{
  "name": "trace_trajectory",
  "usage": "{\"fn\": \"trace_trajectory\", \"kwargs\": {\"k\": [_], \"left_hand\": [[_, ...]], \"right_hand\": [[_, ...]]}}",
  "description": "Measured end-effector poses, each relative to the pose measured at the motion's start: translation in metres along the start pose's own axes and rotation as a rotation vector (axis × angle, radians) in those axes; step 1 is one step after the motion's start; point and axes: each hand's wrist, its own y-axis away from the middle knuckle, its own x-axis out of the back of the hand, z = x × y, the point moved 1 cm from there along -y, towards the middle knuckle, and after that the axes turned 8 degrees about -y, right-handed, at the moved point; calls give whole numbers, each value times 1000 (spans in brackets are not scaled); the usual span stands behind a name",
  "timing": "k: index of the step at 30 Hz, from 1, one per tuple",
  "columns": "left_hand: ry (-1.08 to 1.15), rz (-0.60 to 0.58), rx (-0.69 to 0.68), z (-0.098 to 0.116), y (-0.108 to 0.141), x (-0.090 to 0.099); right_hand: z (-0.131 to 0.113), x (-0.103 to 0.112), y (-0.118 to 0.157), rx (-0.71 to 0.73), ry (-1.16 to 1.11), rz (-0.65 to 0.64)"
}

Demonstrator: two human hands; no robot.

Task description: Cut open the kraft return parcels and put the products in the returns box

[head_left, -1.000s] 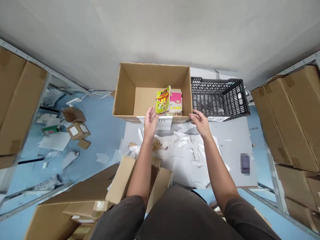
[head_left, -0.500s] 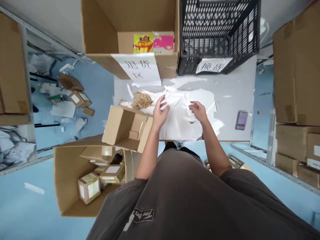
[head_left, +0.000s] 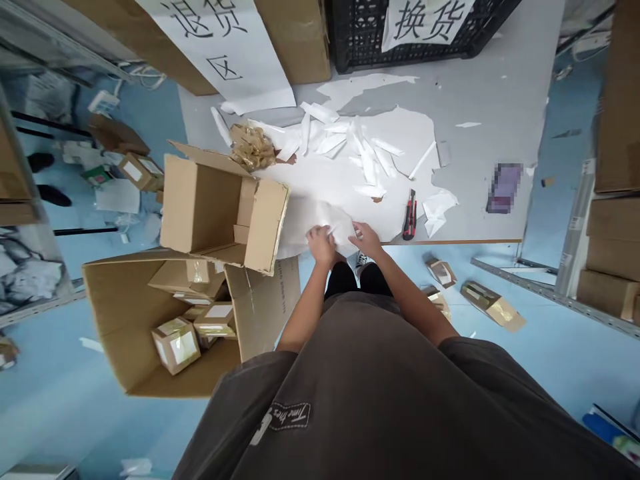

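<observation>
Both my hands are at the front edge of the table, on a large white sheet (head_left: 325,215) that looks like paper or thin film. My left hand (head_left: 321,244) has its fingers curled over the sheet's front edge. A short way to the right, my right hand (head_left: 367,240) pinches the same edge. Between and above the hands the sheet is creased. Torn white paper strips (head_left: 367,160) lie loose on its far part. A wad of brown tape (head_left: 253,145) sits at the far left. To the right of my right hand lies a red and black utility knife (head_left: 410,217).
An open carton (head_left: 210,207) stands at the table's left. Below it, a large carton (head_left: 105,320) holds several small boxes. At the back are a labelled carton (head_left: 295,40) and a black crate (head_left: 350,57). A blurred purple item (head_left: 504,189) lies right. Small boxes (head_left: 487,300) are on the floor.
My hands have come down from above the sheet to its front edge and closed on it. The view has tilted down and shifted, showing the knife and more of the floor.
</observation>
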Motion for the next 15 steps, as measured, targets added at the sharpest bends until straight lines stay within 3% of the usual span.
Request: {"fn": "trace_trajectory", "kwargs": {"k": [3, 6, 11, 15], "left_hand": [[180, -18, -15, 12, 3, -5], [468, 1, -46, 31, 13, 10], [896, 0, -212, 53, 29, 83], [1097, -97, -306, 54, 25, 153]], "right_hand": [[-16, -13, 0, 21, -114, 2], [-49, -9, 9, 69, -286, 22], [-136, 13, 29, 173, -475, 8], [-215, 22, 34, 314, -423, 10]]}}
